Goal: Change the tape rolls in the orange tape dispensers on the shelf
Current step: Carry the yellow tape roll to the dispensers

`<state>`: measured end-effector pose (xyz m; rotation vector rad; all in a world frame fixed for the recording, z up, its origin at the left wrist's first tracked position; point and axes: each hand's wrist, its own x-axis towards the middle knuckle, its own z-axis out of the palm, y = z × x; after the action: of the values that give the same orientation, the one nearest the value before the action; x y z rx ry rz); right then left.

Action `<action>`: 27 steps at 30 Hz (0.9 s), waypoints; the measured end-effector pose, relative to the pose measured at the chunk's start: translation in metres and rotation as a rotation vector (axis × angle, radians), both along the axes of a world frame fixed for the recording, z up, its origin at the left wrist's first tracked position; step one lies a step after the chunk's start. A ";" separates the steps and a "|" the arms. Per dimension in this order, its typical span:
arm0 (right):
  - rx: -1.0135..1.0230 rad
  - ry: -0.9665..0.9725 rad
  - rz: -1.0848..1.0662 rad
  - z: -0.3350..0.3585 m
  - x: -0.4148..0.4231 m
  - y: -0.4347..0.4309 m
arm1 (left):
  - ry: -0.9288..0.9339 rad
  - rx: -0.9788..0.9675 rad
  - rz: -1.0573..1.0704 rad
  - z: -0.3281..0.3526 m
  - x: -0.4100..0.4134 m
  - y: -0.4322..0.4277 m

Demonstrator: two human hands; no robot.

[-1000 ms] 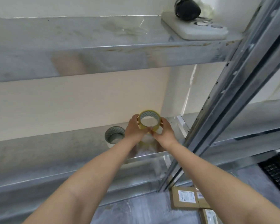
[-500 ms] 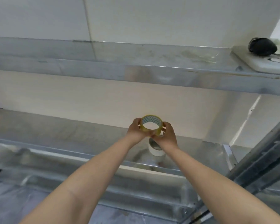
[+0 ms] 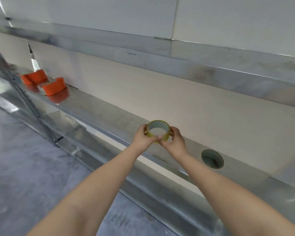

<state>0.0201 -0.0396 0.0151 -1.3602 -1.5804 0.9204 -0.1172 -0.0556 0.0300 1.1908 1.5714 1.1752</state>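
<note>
A: Biggest first? Go.
B: Metal shelf (image 3: 109, 114) runs from 10 o'clock down to 4 o'clock across the view, an upper shelf (image 3: 177, 60) above it, pale wall between. Grey floor (image 3: 24, 167) at 8 o'clock.
A: Arms?
B: Both bare forearms come in from 6 o'clock and meet just past centre, over the shelf's front edge.
A: Hands, grip?
B: Left hand (image 3: 142, 137) and right hand (image 3: 174, 142) both closed on the roll (image 3: 158, 131), one on each side, thumbs touching at its near rim. Roll is yellowish, clear tape, patterned core, held up with the hole tilted toward the camera.
A: On the shelf or off?
B: Off, held in the air above it.
A: Dispensers?
B: Two orange ones at 10 o'clock on the same shelf, well apart from the hands. Far dispenser (image 3: 34, 77), near dispenser (image 3: 54, 86), just beside each other. Whether they're touching, can't tell.
A: Anything else?
B: Second roll (image 3: 212, 159) lying on the shelf at 4 o'clock of the hands, near the right wrist, not touched.
</note>
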 end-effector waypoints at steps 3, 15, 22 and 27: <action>0.025 -0.007 0.071 0.001 -0.032 0.003 | -0.008 -0.010 0.038 -0.001 -0.033 -0.002; 0.064 0.020 0.206 -0.007 -0.226 0.021 | 0.039 -0.002 0.177 -0.006 -0.225 0.001; 0.099 0.035 0.316 -0.006 -0.352 0.043 | 0.023 0.043 0.245 -0.002 -0.349 0.003; 0.070 0.047 0.395 -0.013 -0.429 0.050 | -0.013 0.043 0.318 -0.001 -0.420 -0.002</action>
<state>-0.4089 0.0107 0.0017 -0.9859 -1.8632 1.1077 -0.5370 -0.0577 0.0294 0.9802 1.7785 1.4219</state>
